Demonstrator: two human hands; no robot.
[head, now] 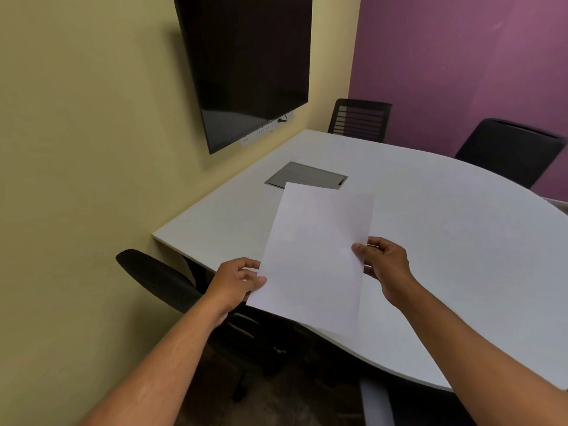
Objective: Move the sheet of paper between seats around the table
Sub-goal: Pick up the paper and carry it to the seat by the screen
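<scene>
One sheet of paper (313, 256) is held above the near edge of the white table (445, 272) by two hands.

The sheet's left edge is pinched by the left hand (238, 279) at 8 o'clock, its right edge by the right hand (385, 265) at 3 o'clock, thumbs on top. Three black chairs are counted: one (159, 279) at 9 o'clock, one (359, 119) at 12, one (507, 150) at 2. One grey cable hatch (304, 175) is set in the tabletop just beyond the sheet; one dark screen (246, 66) is mounted on the yellow wall (92, 118).
</scene>
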